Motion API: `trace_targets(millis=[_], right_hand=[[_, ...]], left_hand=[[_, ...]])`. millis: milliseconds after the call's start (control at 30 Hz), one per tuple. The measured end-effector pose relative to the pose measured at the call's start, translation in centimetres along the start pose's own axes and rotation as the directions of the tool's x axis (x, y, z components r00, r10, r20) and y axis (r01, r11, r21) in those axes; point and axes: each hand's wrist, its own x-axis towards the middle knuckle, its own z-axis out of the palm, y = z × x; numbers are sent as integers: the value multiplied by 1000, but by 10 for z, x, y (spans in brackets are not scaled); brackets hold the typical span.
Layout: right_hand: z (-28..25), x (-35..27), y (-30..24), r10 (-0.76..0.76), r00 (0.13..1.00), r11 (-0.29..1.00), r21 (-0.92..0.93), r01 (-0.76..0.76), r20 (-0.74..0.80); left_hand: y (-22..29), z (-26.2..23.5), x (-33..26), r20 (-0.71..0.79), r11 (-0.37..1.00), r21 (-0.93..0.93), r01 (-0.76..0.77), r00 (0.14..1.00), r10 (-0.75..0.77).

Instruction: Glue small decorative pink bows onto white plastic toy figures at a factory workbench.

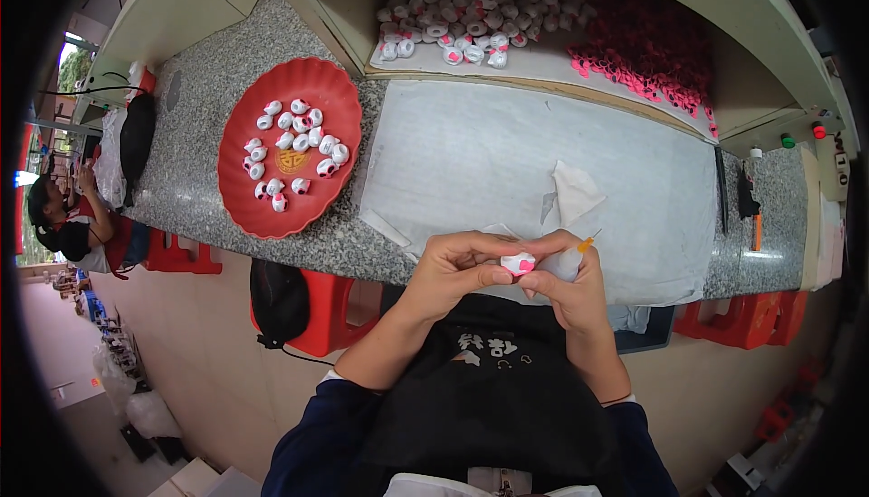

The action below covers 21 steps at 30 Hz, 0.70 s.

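Observation:
A small white figurine piece (518,264) with a pink patch is pinched between the fingertips of both hands, above the near edge of the paper. My left hand (451,266) grips it from the left with thumb and fingers closed. On its other side, the fingertips of my right hand (579,293) touch the same piece. That hand is also wrapped round a translucent squeeze bottle (563,264), whose orange needle tip (586,245) points up and to the right. White paper (453,167) covers the bench here, and a crumpled white cloth (576,191) lies on it beyond my hands.
Several similar pieces lie in a red plate (237,148) at left on the granite bench (195,126). Under a shelf at the back are heaped white pieces (471,8) and small pink parts (647,53). Red stools (330,311) stand below, and another person (77,216) sits far left.

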Motion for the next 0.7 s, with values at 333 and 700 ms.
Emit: trace_targets(millis=[333, 700], right_hand=[[6, 3, 1, -18, 995, 995, -102, 8, -98], [9, 2, 3, -7, 995, 998, -62, 1, -95]], left_hand=[[-1, 3, -2, -66, 982, 184, -45, 996, 58], [-2, 5, -5, -90, 970, 224, -92, 989, 114]])
